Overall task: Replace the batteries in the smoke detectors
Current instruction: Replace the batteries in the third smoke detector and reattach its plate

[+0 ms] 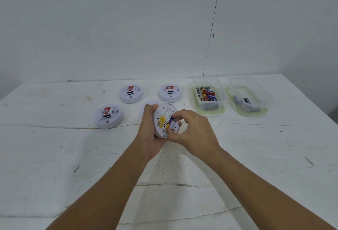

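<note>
A person's two bare forearms reach out over a scuffed white surface (182, 202), the hands meeting above its middle. The left hand (149, 129) wraps around the rim of a smoke detector (165, 120) lifted off the surface and turned back-side up, presumably so the battery bay faces the eyes and the working fingers. The right hand (190, 129) pinches a purple battery (171, 119) at that open bay, thumb and fingertips curled onto it beside a yellow label (162, 120); whether the cell is going in or coming out cannot be told from here. A pale round piece (146, 106), possibly the detector's base plate, lies on the surface just behind the left hand, mostly hidden.

Beyond the hands, three more white detectors sit face up: one at near left (108, 116), two farther back, side by side (131, 94) (170, 93), each bearing a red sticker, and each seemingly waiting its turn or already done.

To the right, two clear plastic containers with green-edged rims stand apart from each other. The nearer-in one (208, 98) holds a jumble of mixed batteries; the outer one (247, 100) holds only a few. Keeping two bins likely separates fresh cells from spent ones, though which is which is unclear. A bare pale wall (146, 28) closes the scene.
</note>
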Demonstrator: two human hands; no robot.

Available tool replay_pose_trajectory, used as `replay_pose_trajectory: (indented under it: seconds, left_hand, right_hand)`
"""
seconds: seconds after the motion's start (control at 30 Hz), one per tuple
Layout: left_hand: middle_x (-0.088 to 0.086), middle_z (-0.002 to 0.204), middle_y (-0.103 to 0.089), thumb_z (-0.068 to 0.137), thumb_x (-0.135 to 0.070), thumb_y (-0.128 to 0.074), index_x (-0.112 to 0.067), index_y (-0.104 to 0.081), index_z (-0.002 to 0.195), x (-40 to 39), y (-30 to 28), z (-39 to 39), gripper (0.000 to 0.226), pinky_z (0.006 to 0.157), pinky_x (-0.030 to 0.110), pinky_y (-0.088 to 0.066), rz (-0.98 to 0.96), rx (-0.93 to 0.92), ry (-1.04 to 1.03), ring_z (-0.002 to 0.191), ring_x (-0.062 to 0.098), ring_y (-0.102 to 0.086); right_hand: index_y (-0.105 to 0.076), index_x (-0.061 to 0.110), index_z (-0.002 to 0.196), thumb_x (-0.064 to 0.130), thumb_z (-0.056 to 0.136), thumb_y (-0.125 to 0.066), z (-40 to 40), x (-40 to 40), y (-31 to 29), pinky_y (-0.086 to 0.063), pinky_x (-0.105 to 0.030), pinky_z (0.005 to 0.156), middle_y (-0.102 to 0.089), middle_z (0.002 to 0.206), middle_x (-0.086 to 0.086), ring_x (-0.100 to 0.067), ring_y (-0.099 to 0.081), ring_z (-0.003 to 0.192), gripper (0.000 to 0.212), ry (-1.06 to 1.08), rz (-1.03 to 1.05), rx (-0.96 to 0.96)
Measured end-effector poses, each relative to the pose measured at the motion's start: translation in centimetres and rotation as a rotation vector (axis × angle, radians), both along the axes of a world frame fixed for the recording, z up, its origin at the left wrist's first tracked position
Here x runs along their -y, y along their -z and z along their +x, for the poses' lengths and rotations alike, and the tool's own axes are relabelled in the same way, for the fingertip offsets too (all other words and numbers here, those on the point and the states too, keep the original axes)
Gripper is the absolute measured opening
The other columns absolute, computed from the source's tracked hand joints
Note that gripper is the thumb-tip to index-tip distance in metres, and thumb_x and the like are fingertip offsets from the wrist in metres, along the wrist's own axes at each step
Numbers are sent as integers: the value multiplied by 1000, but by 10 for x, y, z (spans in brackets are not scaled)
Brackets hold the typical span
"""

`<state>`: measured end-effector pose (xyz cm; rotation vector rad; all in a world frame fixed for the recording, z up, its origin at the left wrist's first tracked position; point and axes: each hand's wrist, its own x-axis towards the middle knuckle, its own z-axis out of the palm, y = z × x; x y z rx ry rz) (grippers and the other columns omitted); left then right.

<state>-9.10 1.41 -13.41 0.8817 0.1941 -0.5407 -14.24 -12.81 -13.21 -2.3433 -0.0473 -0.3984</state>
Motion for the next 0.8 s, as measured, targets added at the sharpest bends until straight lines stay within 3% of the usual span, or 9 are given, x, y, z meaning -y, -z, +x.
replay_pose_trajectory:
  seconds: [0.3,0.5,0.67,0.8]
  left_hand:
    - [13,107,-71,91,-49,-58,-13,-69,115,4,-1,4,45,82,40,-57,-21,-16,14,100,29,-68]
    - [14,109,-67,91,-48,-57,-11,-69,114,4,-2,7,45,81,40,-55,-10,-24,25,106,32,-62]
    - [13,105,-71,93,-47,-56,-13,-70,116,5,1,6,43,77,38,-56,38,-14,-26,101,30,-67]
    - [10,98,-69,94,-45,-54,-15,-70,108,7,-1,7,36,77,36,-52,53,14,-54,92,24,-66]
  right_hand:
    - [-70,20,102,30,77,-84,4,3,0,-56,-35,75,-73,100,11,-10,-66,91,31,-33,57,3]
    - [-72,21,107,31,80,-85,6,9,-1,-45,-12,67,-74,101,15,2,-63,85,31,-67,101,-34]
    - [-72,23,113,37,88,-81,2,6,-5,-40,-7,62,-74,108,13,16,-55,67,30,-77,171,-89]
    - [-72,28,107,37,86,-84,6,2,-6,-43,-13,64,-75,100,14,7,-63,76,26,-11,362,-171]
